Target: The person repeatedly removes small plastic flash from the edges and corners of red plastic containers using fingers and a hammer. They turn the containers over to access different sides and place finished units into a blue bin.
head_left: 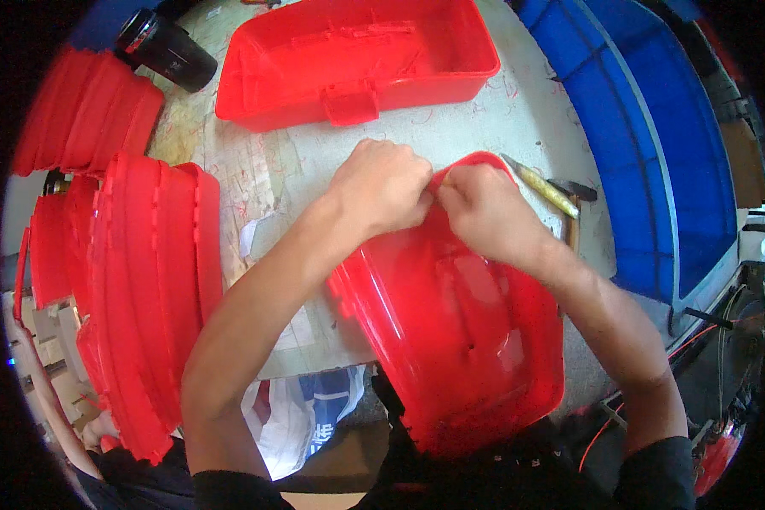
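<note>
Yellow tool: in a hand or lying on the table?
Lying on the table: the yellow tool rests beside the red shell; the left hand and right hand are both closed at the shell's far end.

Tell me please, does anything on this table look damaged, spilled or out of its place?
Nothing looks spilled or clearly damaged. The worktop looks worn, marked in red and stained brownish towards the left. The near red piece reaches past the worktop's near edge, with the left hand and right hand at its far end.
</note>
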Motion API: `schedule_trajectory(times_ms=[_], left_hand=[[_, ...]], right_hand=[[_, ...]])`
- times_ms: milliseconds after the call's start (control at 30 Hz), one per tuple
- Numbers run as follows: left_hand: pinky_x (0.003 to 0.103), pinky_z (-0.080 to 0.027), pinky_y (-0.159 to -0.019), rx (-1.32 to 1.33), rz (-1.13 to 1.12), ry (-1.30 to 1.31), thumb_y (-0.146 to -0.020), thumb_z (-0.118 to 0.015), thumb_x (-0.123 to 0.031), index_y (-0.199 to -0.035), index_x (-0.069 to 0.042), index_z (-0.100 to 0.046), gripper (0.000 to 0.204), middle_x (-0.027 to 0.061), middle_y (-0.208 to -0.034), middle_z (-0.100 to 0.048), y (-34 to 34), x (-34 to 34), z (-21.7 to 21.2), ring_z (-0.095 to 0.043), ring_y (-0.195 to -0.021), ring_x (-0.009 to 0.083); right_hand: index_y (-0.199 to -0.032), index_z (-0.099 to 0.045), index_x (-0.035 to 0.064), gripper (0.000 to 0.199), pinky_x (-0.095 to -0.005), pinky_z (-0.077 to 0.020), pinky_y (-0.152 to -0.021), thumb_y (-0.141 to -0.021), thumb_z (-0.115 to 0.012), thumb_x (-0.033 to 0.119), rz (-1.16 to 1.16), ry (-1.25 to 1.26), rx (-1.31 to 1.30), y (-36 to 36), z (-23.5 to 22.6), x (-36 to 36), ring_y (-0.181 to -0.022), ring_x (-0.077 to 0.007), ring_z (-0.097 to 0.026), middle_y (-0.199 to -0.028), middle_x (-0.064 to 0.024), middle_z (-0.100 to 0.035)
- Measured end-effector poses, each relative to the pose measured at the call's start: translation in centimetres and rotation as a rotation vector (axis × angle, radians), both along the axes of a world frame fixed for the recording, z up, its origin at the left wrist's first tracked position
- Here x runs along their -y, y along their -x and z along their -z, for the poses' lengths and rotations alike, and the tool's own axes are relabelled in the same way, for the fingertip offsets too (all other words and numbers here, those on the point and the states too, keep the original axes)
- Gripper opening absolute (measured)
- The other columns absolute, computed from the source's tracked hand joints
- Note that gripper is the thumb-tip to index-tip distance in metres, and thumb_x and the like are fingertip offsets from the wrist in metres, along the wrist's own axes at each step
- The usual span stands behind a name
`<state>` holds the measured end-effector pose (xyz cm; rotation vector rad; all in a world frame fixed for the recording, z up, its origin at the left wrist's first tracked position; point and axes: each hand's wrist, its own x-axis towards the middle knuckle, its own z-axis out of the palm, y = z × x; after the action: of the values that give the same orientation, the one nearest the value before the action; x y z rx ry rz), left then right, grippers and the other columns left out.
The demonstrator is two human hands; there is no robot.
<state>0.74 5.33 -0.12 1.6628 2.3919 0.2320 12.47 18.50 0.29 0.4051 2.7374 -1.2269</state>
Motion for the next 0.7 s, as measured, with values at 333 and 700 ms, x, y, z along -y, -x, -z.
schedule_trajectory(times_ms=[333, 700], left_hand=[[0.051, -0.054, -0.069, -0.025, 0.001, -0.021, -0.071, -0.067, -0.021, -0.069, -0.001, -0.07, 0.02, 0.0242, -0.072, -0.066, 0.8, -0.1, 0.1, -0.067, -0.073, 0.0418], [0.051, -0.053, -0.069, 0.042, -0.037, -0.016, -0.07, -0.065, -0.017, -0.067, -0.003, -0.07, 0.015, 0.0221, -0.074, -0.068, 0.7, 0.3, -0.1, -0.068, -0.075, 0.0404]], right_hand=[[-0.087, -0.064, -0.0006, 0.02, -0.0338, -0.0434, -0.056, -0.095, -0.055, 0.015, 0.347, 0.503, 0.119, 0.3, -0.3, 0.7, -0.065, -0.0168, -0.055, -0.073, -0.0091, -0.06], [-0.089, -0.063, -0.0032, 0.012, -0.0474, -0.0527, -0.067, -0.092, -0.056, 0.006, -0.033, -0.234, -0.184, -0.3, 0.8, 1.6, -0.076, -0.0431, -0.066, -0.078, -0.0263, -0.065]])
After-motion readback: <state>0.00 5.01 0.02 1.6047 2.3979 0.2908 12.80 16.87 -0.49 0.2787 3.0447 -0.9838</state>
